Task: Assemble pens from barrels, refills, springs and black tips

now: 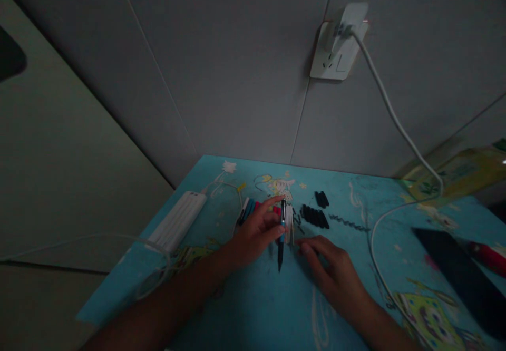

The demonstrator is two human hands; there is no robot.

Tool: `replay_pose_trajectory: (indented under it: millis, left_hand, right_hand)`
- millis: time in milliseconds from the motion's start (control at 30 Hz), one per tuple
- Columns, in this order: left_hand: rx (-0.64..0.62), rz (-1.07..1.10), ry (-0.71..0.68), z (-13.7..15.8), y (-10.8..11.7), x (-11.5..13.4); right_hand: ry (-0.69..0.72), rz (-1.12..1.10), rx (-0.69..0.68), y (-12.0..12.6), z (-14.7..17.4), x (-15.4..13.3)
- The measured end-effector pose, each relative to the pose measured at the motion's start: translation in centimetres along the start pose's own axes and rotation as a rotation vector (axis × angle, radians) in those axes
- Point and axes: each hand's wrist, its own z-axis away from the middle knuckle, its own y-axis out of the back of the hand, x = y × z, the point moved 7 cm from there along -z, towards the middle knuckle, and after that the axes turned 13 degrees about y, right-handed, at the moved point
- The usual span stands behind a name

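Observation:
My left hand (259,231) pinches a pen (282,224) with a blue middle, a dark tapered lower end and a clip near its top. Thin white sticks (288,219) lie just beyond the pen, partly hidden by it. My right hand (326,259) is close to their near end, its fingers curled and the fingertips drawn together; what they hold, if anything, is too small to make out. Beyond that hand lie a row of black caps (314,217), a smaller black group (321,199) and small dark bits (297,218). Colored pens (248,210) show partly behind my left hand.
A white power strip (177,222) lies on the left of the blue patterned tabletop (348,298). A white cable (389,103) runs from the wall socket (332,61) across the right side. A dark flat panel (458,272) and a red object (488,256) are at right.

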Motion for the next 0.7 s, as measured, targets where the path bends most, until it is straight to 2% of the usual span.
replay_pose_trajectory:
  millis: [700]
  left_hand:
    - [0.018, 0.018, -0.015, 0.56, -0.52, 0.64]
  right_hand:
    - [-0.026, -0.063, -0.019, -0.7, 0.05, 0.19]
